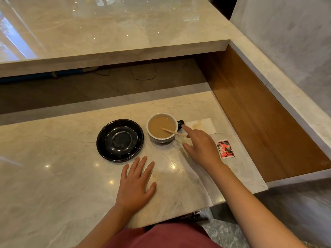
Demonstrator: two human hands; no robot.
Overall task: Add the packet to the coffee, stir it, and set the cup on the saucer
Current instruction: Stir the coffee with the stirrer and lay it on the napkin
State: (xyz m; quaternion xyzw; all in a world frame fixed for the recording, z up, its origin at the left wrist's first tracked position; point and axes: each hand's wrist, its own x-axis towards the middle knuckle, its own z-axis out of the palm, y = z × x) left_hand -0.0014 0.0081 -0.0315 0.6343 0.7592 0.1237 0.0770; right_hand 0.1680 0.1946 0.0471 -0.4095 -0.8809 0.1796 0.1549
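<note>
Head view cup (162, 127): on counter (53, 176), beside empty saucer (120, 140), stirrer (174, 132) inside
Packet (225, 149): on counter, right
Left hand (134, 185): flat, fingers spread, holding nothing
Right hand (201, 146): fingers apart, forefinger near cup handle

- I have a single view, from the head camera, looking forward and steeply down over a marble counter (53, 185).
- It sits close: both forearms enter from the bottom edge, and the left hand (134, 187) lies flat near frame centre.
- The right hand (200, 147) reaches further in; beyond its fingertips (184, 126) the lens takes in a raised counter ledge (114, 47).
- The wide angle bends the edges.
</note>
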